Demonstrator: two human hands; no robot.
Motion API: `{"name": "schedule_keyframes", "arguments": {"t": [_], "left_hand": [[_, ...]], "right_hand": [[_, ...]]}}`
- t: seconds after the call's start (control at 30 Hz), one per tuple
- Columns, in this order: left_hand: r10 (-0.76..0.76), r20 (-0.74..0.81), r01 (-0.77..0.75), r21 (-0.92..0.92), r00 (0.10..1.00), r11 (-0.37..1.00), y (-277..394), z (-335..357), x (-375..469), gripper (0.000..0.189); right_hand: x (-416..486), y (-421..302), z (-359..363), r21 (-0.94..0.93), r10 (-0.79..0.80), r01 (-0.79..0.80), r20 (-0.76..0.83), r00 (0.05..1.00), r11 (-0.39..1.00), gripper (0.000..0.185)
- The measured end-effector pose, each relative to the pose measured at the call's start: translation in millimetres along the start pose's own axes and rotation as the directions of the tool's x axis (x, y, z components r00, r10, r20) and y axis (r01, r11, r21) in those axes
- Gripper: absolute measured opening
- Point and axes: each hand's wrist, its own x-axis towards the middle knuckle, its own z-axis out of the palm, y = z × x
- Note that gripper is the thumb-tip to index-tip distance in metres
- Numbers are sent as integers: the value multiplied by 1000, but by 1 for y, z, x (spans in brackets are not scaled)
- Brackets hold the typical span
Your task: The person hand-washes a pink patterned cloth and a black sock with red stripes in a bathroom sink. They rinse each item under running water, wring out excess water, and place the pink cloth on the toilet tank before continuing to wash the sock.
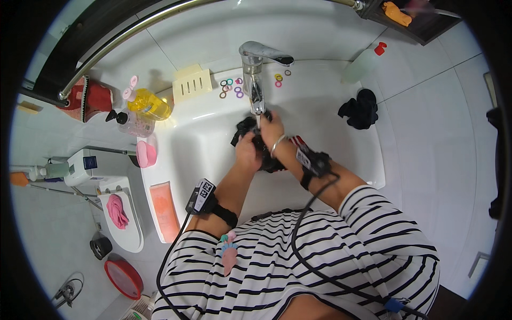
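Both my hands are in a white washbasin (328, 116), just below the spout of a chrome faucet (253, 72). A dark wet cloth (244, 127) is bunched between them, and a part with red and white stripes (297, 141) shows beside my right wrist. My left hand (249, 152) grips the cloth from the near left side. My right hand (273, 129) closes on its upper part, right at the spout, where a stream of water appears to fall. Folds and fingers hide much of the cloth's shape.
Several hair ties (232, 87) and a cream soap dish (192, 85) lie along the back rim. Left stand a yellow liquid bottle (149, 105), a clear pump bottle (136, 125) and a pink cup (146, 154). Black cloth (360, 110) and a red-capped bottle (362, 66) are right.
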Motion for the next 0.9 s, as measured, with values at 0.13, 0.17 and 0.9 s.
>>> {"name": "schedule_keyframes", "arguments": {"t": [0.13, 0.17, 0.9], "left_hand": [[-41, -28, 42, 16, 999, 999, 9, 5, -12, 34], [-16, -17, 16, 36, 1000, 999, 9, 6, -14, 35], [-132, 184, 101, 170, 974, 980, 11, 25, -43, 32]], "right_hand": [[-20, -9, 3, -112, -153, 158, 57, 987, 981, 43], [-14, -11, 3, -108, -21, 26, 41, 999, 994, 43], [42, 38, -26, 554, 421, -446, 181, 889, 703, 52]]}}
